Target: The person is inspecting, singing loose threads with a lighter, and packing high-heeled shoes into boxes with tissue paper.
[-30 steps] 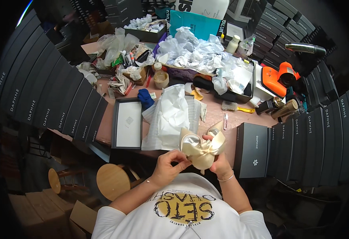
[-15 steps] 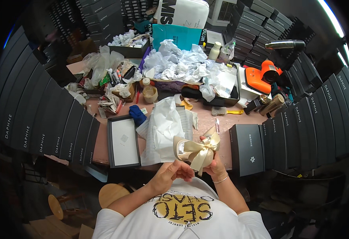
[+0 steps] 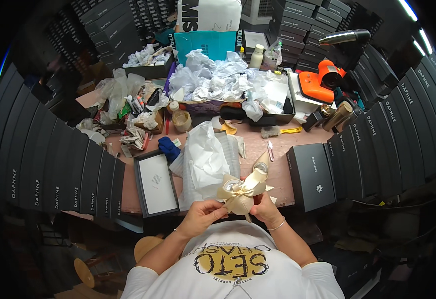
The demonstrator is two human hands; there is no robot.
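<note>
Black box stacks: a curved wall of upright black boxes [image 3: 53,174] lines the left edge of the tabletop [image 3: 282,172].
Open box: a black-rimmed box with a white lining [image 3: 155,184] lies flat just left of the tissue paper, placed as it was half a second ago.
Tissue paper: a crumpled white sheet [image 3: 205,162] lies just beyond the hands.
Left hand: the left hand [image 3: 201,215] is closed, its fingertips pinching the near side of the shoe, as in the earlier frame.
Shoe: a cream satin shoe with a large bow [image 3: 243,192] is held between both hands over the near tabletop edge; its toe points away, and its spot between the hands is unchanged.
Right hand: the right hand [image 3: 266,208] grips the shoe's right side, fingers curled shut.
Closed box: a black box [image 3: 313,175] lies flat to the right, near the shoe.
</note>
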